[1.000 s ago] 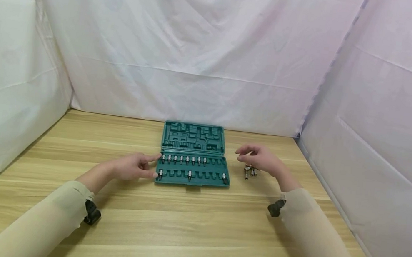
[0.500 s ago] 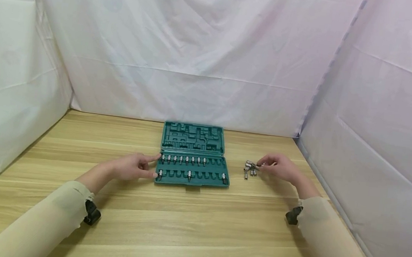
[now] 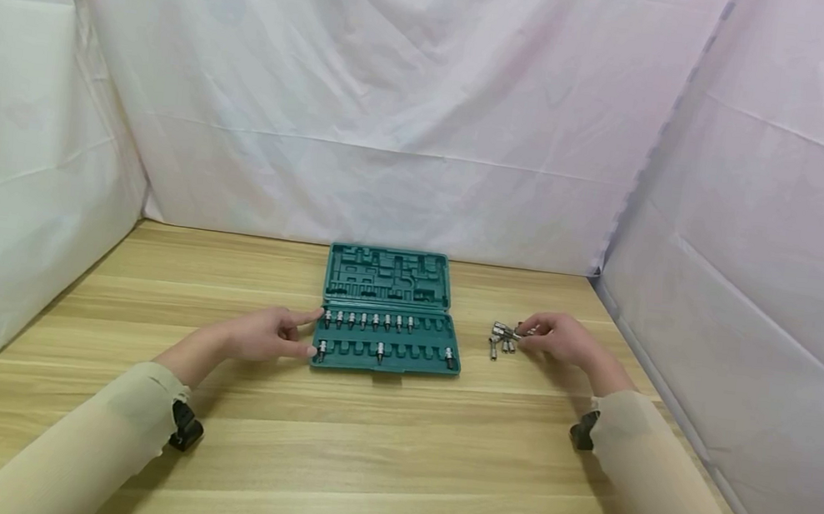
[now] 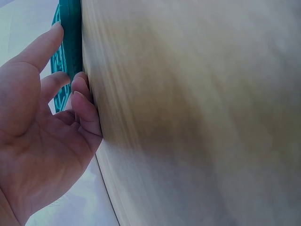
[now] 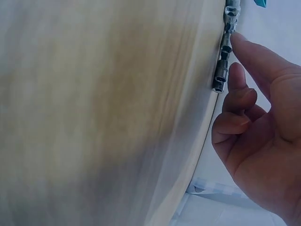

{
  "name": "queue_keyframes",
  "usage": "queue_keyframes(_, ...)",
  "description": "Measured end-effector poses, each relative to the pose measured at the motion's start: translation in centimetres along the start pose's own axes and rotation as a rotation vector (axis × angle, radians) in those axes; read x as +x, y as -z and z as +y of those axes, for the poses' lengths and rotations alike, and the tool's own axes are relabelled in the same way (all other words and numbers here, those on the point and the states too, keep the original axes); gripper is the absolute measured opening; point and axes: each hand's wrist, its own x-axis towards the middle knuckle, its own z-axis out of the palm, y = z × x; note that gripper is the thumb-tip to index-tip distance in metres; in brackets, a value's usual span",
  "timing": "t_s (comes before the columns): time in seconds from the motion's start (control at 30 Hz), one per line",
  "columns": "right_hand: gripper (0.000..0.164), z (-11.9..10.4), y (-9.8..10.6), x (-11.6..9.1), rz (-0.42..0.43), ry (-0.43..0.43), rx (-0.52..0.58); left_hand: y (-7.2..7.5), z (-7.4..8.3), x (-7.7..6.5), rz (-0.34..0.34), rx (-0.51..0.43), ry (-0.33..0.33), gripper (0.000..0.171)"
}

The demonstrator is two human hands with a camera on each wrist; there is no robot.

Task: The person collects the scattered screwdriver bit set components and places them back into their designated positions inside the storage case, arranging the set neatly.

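Observation:
The green bit socket case (image 3: 386, 363) lies with its lid folded back on the wooden table. Several silver bit sockets (image 3: 375, 320) with dark tips sit in its upper row, and 3 are spread along the lower row. My left hand (image 3: 264, 334) touches the case's left edge with spread thumb and index finger; its other fingers are bent in the left wrist view. To the right of the case is a small pile of loose bit sockets (image 3: 498, 330). My right hand (image 3: 557, 339) is at the pile's right side, thumb tip at a socket (image 5: 226, 42) and index finger apart from the thumb.
A wooden table (image 3: 360, 461) spreads out in front of both arms. White cloth walls (image 3: 390, 104) enclose the back and both sides. The table's right edge runs close to the right forearm.
My right hand has moved right and down from above the loose bit sockets to their right side, uncovering more of the pile. My left hand stays at the case's edge.

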Motion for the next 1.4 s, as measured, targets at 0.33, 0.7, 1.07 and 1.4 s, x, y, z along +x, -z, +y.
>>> queue_keyframes(0.33,0.016,-0.1,0.0,0.1,0.035,-0.009,-0.025,0.0,0.0,0.0,0.001,0.018,0.005,0.086)
queue_keyframes(0.7,0.021,-0.1,0.4,-0.8,0.015,-0.032,-0.044,0.0,0.1,0.0,-0.005,0.014,0.0,0.086)
queue_keyframes(1.07,0.017,0.3,0.3,-1.0,0.058,-0.03,0.002,0.1,0.1,0.0,-0.005,0.008,0.005,0.087)
queue_keyframes(1.4,0.021,-1.7,0.2,-0.7,0.12,0.025,0.173,0.0,0.2,-0.2,-0.002,-0.006,0.012,0.086)
